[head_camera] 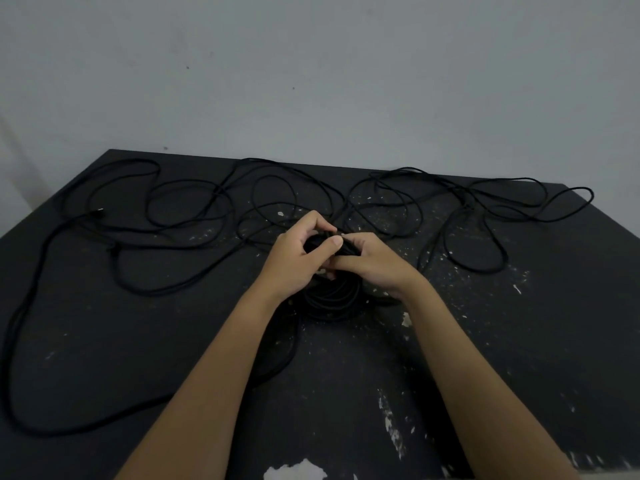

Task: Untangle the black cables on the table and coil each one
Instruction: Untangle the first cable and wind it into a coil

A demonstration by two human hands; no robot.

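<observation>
Holding a round coil of thin black cable (334, 299) between both hands, over the middle of the flat black tabletop (519, 341) flecked with white chips. My left hand (298, 261) is gripping the coil's upper part, fingers curled over it and thumb pressing on the top strands. My right hand (375, 266) is gripping the same coil from the right side, fingers wrapped into it. The coil's lower loops are hanging below my hands; whether they are touching the tabletop I cannot tell. Loose black cables (194, 209) are lying in tangled, overlapping loops across the far half of the tabletop, one strand sweeping round the left side and running under my left forearm. A small plug (99, 213) is lying at far left. A plain grey wall (311, 64) is standing behind.
</observation>
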